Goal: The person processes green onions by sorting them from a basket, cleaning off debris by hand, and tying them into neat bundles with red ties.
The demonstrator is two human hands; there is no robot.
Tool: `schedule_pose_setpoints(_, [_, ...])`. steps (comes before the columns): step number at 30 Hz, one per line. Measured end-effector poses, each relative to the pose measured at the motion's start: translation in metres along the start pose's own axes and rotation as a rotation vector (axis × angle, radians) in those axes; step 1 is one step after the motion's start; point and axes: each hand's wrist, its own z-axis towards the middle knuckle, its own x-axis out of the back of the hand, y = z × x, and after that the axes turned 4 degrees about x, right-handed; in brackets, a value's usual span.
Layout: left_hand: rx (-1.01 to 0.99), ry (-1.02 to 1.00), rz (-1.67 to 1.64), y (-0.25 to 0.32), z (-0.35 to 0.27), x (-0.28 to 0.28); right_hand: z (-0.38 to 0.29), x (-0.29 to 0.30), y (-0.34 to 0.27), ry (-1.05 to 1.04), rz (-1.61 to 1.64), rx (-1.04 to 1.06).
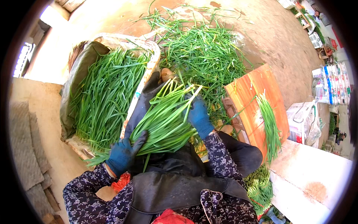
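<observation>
A thick sheaf of long green leafy stalks, likely garlic chives [162, 120], lies across my lap on a dark apron [165, 184]. My left hand [124, 152], in a blue knitted glove with dark fingers, grips the sheaf near its leaf tips. At the stalk end, my right hand [199, 114] in a matching glove is closed around some pale stems; its fingers are partly hidden behind them. On my left, a large crate [155, 51] lined with olive cloth [67, 106] holds many loose stalks [109, 95].
Trimmed leaves [201, 53] are heaped on the floor ahead. A tilted wooden board [251, 112] at my right carries a small bunch of stalks [268, 123]. Bundled greens [258, 190] lie beside a white block [310, 170]. White plastic crates [299, 120] stand farther right.
</observation>
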Motion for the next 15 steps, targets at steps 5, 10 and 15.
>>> schedule_pose_setpoints(5, [0.018, -0.002, -0.026, -0.002, -0.002, -0.004, 0.007, -0.012, 0.03, 0.313, 0.707, -0.173])
schedule_pose_setpoints(10, [0.012, 0.045, -0.114, -0.01, -0.005, -0.018, 0.018, 0.079, 0.11, 0.359, 1.057, -0.348])
schedule_pose_setpoints(15, [0.025, 0.136, -0.228, -0.009, -0.006, -0.024, -0.001, 0.079, 0.012, -0.042, 0.371, -0.308])
